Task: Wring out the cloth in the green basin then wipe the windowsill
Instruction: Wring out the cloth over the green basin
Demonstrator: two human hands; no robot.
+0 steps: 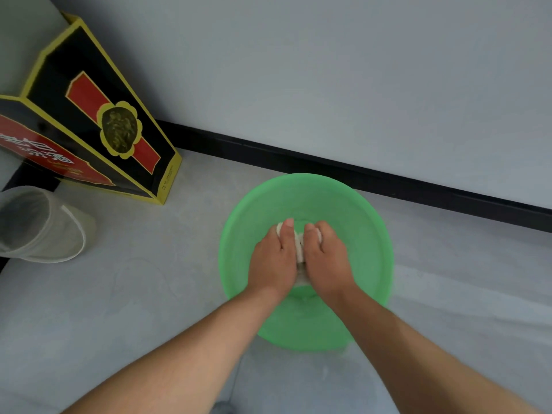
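A round green basin (pixel 367 234) stands on the grey floor just in front of a white wall. Over its middle, a bunched white cloth (pixel 299 249) is squeezed between both hands. My left hand (pixel 273 261) grips the cloth's left side, thumb pointing forward along it. Pressed against it, my right hand (pixel 327 258) grips the right side. Only a thin strip of cloth shows between the hands, plus a bit at the wrists. The basin's bottom under the hands is hidden.
A tall black, red and yellow carton (pixel 98 127) stands at the left against the wall. A translucent plastic container (pixel 41 225) lies on its side at the far left. A black skirting strip (pixel 388 183) runs along the wall's foot behind the basin.
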